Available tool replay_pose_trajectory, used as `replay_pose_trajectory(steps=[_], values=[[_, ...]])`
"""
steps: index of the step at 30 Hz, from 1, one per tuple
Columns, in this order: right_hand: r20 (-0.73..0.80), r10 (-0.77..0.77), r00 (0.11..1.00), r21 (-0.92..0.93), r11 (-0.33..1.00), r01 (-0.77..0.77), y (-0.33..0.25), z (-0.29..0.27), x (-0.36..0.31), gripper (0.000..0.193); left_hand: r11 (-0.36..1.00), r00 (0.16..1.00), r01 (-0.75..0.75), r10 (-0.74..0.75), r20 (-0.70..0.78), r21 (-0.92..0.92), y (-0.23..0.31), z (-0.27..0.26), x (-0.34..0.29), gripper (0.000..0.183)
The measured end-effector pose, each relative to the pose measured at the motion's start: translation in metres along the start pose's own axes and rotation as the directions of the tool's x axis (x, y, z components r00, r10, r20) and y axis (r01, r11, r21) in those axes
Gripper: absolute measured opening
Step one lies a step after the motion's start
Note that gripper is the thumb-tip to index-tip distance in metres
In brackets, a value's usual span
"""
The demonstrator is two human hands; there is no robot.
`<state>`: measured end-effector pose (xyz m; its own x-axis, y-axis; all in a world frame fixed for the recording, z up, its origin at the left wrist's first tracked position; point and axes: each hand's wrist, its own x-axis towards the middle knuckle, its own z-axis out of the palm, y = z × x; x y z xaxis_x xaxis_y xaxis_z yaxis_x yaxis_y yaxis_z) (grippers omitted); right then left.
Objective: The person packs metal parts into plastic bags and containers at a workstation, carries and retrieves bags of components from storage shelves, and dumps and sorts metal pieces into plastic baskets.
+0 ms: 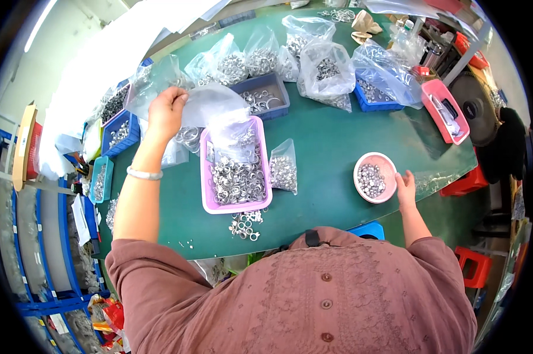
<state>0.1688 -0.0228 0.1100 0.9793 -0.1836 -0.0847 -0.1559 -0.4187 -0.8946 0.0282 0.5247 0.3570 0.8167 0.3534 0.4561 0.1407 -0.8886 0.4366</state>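
Note:
My left hand is raised over the table's left part, its fingers pinched on the edge of a clear plastic bag. The bag stretches to the right, above a pink-purple basket heaped with small silver metal rings. At the right, my right hand rests against the side of a round pink bowl, thumb and fingers apart. Small silver metal pieces lie in that bowl. Between basket and bowl stands a small clear bag of silver pieces. Loose rings lie in front of the basket.
Several clear bags of metal parts line the back, among blue trays. A pink-red tray sits at the right edge near a black round fan-like object. A teal tray stands at the left. Red stools are lower right.

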Motion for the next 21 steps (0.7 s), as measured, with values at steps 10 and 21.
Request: replay_pose_trajectory(steps=[10,21], values=[[0.755,-0.468,0.460,0.546,0.836,-0.046,-0.202,0.053,-0.088,0.050,0.347,0.896,0.434,-0.071,0.438,-0.831,0.107,0.018,-0.016,0.006],[0.761,-0.324,0.562,0.564,0.758,-0.327,-0.180,0.001,-0.086,0.012,0.131,0.766,0.642,-0.154,0.624,-0.756,0.128,0.105,-0.063,0.007]])
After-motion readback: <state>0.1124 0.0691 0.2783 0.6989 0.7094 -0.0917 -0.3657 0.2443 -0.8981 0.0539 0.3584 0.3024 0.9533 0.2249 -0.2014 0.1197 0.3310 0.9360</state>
